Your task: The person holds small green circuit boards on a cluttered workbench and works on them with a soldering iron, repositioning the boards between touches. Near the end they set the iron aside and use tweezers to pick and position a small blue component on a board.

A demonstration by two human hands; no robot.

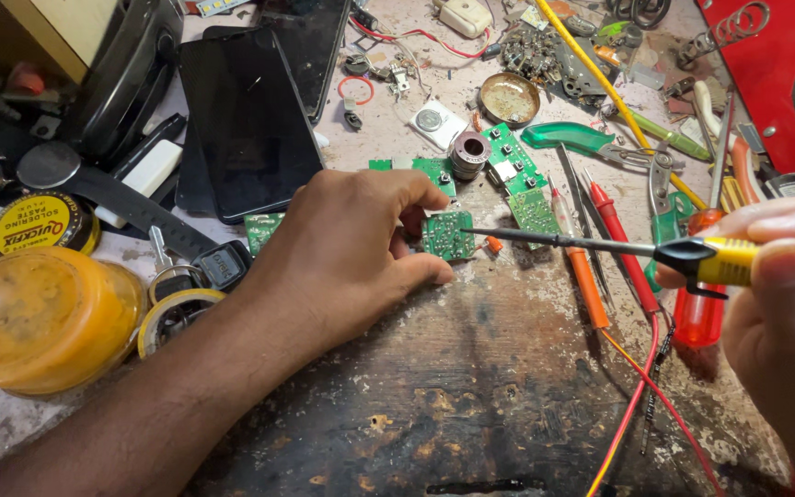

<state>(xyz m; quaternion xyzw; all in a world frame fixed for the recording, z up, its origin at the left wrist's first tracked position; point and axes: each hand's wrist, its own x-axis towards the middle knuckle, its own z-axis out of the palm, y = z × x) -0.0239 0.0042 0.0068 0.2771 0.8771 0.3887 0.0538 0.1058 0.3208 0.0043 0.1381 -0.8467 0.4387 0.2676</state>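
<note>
Circuit board [447,236], small and green, sits on the worn bench [471,387], pinched at its edge by the left hand [342,253] (fingers curled close around it). Right hand [784,276] clasps the yellow-handled soldering iron [600,246], whose tip meets the board; a slip could burn those fingertips or nudge the board loose

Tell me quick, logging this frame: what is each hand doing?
Left hand: closed, pinching the small green circuit board.
Right hand: closed, holding the yellow-handled soldering iron.
</note>
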